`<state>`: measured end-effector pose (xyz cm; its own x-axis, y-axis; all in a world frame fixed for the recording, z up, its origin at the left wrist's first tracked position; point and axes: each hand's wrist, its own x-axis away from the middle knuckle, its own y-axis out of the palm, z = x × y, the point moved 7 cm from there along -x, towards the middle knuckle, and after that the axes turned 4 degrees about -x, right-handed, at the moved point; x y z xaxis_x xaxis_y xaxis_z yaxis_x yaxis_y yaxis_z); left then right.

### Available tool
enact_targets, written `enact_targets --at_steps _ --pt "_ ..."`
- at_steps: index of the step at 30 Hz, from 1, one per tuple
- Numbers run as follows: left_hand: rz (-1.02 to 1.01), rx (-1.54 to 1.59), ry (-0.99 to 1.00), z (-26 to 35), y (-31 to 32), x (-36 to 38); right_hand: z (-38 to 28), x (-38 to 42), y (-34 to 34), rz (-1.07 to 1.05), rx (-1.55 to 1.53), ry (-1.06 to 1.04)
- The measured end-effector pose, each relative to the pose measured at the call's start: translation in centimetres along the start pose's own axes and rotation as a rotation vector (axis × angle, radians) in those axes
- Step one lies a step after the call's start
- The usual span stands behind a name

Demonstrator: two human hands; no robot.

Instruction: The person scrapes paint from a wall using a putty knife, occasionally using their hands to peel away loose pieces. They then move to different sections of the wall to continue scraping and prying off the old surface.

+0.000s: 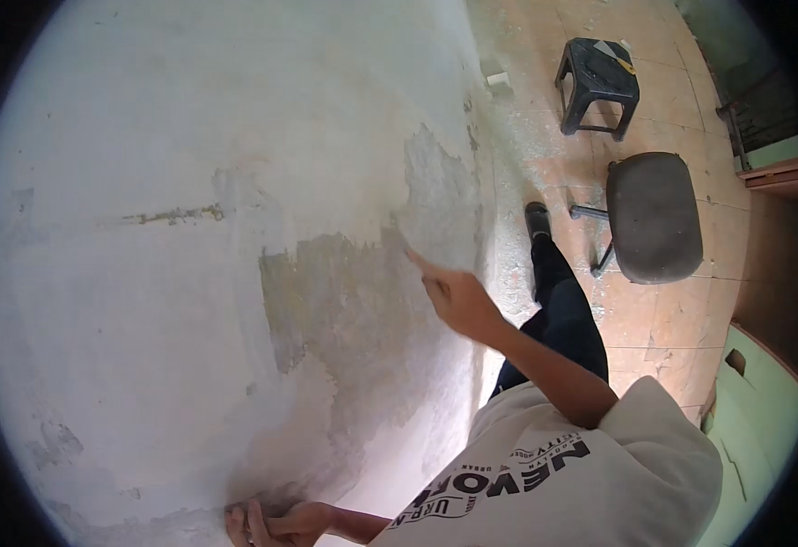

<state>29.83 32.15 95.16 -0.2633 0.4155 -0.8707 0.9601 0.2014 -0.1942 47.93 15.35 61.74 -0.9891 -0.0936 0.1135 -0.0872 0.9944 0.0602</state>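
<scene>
Against the pale, patchy wall (144,346), my right hand (461,301) is raised, with the index finger stretched along the surface and the other fingers curled in. A small grey flat shape overlaps the wall just past that fingertip; I cannot tell what the hand grips. The finger points at the upper edge of a bare grey-brown patch (335,292) where the coating is gone. Low in the view, my left hand (276,524) is at the wall with bent fingers close together, its palm side hidden.
A black plastic stool (590,68) stands on the tiled floor (673,337), bearing a putty knife (620,58) with a yellow handle. Nearer is a dark-seated chair (654,219) with metal legs. Pale debris lies along the wall's foot. A light green panel (764,410) is at the right.
</scene>
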Motion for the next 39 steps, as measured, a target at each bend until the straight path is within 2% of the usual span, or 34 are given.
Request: enact_targets --at_steps 1,5,8,20,27,32,34,35,37,39 --pt "0.012 0.004 0.007 0.0 0.1 -0.1 -0.3 1.0 0.7 -0.053 0.030 -0.016" --pt "0.013 -0.012 -0.037 0.1 0.0 0.1 0.2 -2.1 -1.0 0.020 0.020 0.005" --pt "0.038 0.003 -0.040 0.3 -0.1 -0.1 -1.0 -0.5 -1.0 -0.049 0.058 0.018" --pt "0.033 0.025 -0.040 0.2 -0.1 -0.2 0.2 -0.7 -1.0 0.029 0.073 0.006" --pt "0.029 0.089 -0.005 0.6 -0.2 -0.3 1.0 0.9 0.3 -0.039 0.086 0.019" --pt "0.035 0.047 0.007 0.7 -0.6 -0.1 0.4 -2.7 -0.3 0.107 0.068 -0.055" --pt "0.037 0.061 0.009 0.4 -0.5 -0.1 0.2 -0.7 -1.6 -0.073 0.077 0.078" --pt "0.042 0.050 0.019 0.2 -0.5 0.2 0.8 -0.6 -1.1 -0.067 0.081 0.080" --pt "0.032 0.034 0.023 0.2 -0.4 0.4 0.9 -0.6 0.0 0.044 0.119 -0.092" --pt "0.071 0.021 -0.023 0.5 -0.6 0.3 1.3 -2.8 0.1 0.069 0.112 -0.060"
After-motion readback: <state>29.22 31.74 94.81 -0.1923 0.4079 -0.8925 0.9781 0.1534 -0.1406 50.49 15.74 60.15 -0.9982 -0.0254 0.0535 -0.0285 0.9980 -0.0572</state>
